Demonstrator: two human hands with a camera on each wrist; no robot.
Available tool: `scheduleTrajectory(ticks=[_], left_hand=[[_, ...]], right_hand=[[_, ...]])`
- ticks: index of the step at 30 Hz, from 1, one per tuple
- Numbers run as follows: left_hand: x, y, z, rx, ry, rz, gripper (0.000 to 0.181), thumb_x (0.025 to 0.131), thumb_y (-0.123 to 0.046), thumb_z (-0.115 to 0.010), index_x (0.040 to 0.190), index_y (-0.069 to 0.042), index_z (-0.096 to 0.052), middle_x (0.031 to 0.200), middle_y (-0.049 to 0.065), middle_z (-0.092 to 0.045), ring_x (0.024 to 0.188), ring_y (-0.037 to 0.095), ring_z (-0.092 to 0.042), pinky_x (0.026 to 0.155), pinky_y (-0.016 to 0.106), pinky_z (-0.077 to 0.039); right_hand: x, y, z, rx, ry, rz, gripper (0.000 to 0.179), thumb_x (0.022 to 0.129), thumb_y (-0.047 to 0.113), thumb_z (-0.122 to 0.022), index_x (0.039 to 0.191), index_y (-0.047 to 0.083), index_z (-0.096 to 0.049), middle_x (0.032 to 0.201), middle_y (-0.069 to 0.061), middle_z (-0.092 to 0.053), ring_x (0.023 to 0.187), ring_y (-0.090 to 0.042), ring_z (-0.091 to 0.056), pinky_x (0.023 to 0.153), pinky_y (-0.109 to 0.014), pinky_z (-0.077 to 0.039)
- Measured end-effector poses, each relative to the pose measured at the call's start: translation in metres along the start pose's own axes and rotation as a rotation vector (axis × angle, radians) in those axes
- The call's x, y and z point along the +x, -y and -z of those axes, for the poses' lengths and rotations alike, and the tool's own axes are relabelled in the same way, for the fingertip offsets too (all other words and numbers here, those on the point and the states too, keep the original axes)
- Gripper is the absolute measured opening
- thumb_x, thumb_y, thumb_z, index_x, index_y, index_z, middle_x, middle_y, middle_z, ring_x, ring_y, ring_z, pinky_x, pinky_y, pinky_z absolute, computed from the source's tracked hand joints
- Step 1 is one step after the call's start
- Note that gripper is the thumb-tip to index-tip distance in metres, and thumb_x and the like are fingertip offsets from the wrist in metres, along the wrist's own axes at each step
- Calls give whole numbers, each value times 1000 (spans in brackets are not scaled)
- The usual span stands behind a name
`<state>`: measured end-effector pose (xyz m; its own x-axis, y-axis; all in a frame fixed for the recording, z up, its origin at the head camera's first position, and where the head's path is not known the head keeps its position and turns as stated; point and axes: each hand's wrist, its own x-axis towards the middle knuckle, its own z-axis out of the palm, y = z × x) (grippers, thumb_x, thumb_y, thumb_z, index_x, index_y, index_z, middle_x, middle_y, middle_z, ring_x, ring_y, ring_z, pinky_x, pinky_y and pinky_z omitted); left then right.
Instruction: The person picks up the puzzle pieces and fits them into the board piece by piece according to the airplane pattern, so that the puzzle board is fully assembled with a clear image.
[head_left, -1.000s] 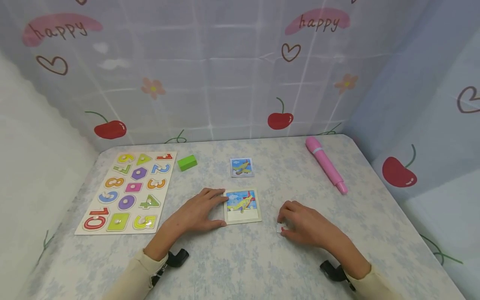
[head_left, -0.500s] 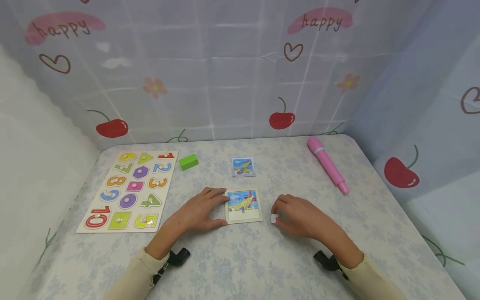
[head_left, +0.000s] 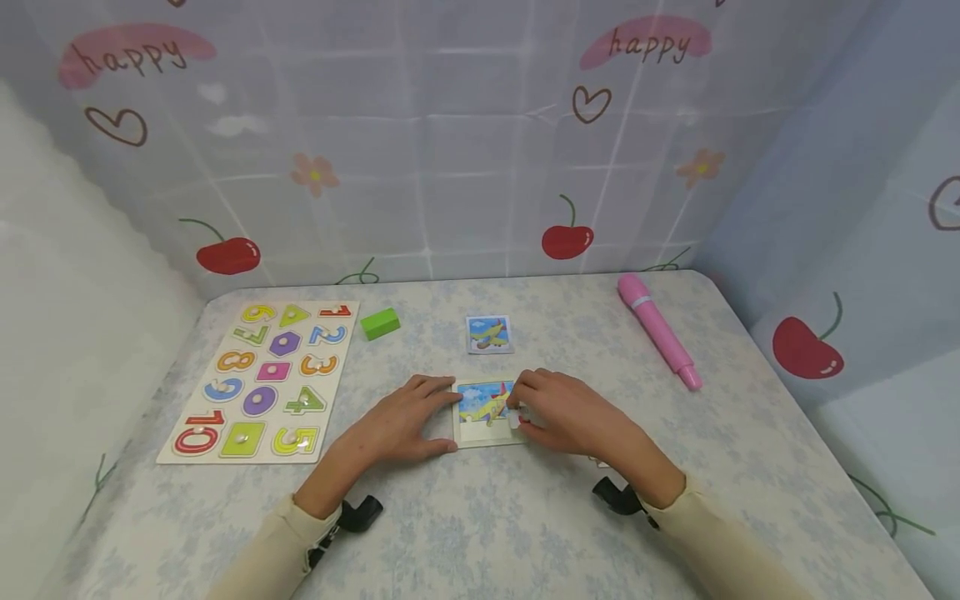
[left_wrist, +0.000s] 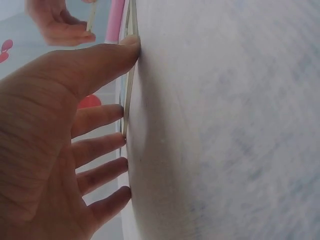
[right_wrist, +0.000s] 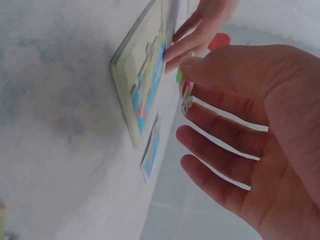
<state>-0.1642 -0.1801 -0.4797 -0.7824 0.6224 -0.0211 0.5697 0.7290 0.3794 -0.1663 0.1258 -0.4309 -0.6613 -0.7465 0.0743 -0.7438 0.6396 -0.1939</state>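
A small jigsaw tray (head_left: 483,434) with a yellow airplane picture lies flat on the table; its upper part is filled and its lower strip is bare. My left hand (head_left: 401,423) rests beside it, thumb and fingertips touching its left edge, fingers spread. Over the tray's right edge, my right hand (head_left: 576,414) pinches a small jigsaw piece (right_wrist: 185,93) between thumb and index finger. The piece shows white and some red; the fingers cover much of it. The other fingers of that hand are held apart from it, as the right wrist view shows.
Behind the tray lies a matching airplane card (head_left: 489,335). A number-and-shape board (head_left: 296,433) and a green block (head_left: 380,324) are at left, a pink pen-shaped toy (head_left: 660,333) at back right. Another small piece (head_left: 597,463) peeks out beneath the right wrist.
My right hand has moved left with the jigsaw piece, from the table right of the tray to over its right edge. My left hand has stayed at the tray's left edge.
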Motion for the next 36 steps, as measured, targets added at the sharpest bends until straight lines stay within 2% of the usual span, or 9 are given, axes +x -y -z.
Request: scheduleTrajectory(ticks=[9, 14, 19, 28, 36], left_hand=[[-1, 0, 0, -3, -5, 4, 76, 95, -48, -82, 158, -14, -56, 169, 10, -43, 150, 31, -44, 117, 53, -45], [-1, 0, 0, 2, -5, 0, 75, 96, -48, -82, 157, -13, -56, 168, 10, -44, 149, 32, -44, 116, 53, -45], [0, 1, 1, 17, -2, -8, 75, 96, -49, -81, 157, -13, -56, 168, 11, -44, 150, 32, -44, 116, 53, -45], [1, 2, 1, 38, -4, -12, 75, 97, -50, -79, 157, -14, -56, 167, 11, -45, 150, 32, -45, 115, 54, -46], [0, 1, 1, 39, -18, -21, 71, 96, -49, -80, 154, -13, -59, 166, 13, -46, 148, 33, -46, 113, 54, -48]], right_hand=[[24, 10, -7, 5, 8, 44, 21, 96, 20, -83, 115, 14, -77, 114, -1, -70, 99, -19, -66, 83, -36, -58], [33, 14, -15, 29, 8, 56, 20, 97, 21, -82, 116, 15, -78, 114, 1, -70, 100, -18, -67, 86, -37, -58], [38, 18, -24, 64, -4, 79, 20, 97, 22, -82, 116, 14, -78, 113, 1, -72, 103, -18, -68, 87, -37, -58], [42, 22, -37, 4, 22, 93, 20, 97, 26, -84, 114, 18, -77, 114, 3, -72, 107, -19, -69, 91, -39, -58], [43, 24, -43, -22, -4, 125, 19, 96, 26, -85, 112, 18, -78, 113, 3, -72, 104, -18, -69, 86, -37, -59]])
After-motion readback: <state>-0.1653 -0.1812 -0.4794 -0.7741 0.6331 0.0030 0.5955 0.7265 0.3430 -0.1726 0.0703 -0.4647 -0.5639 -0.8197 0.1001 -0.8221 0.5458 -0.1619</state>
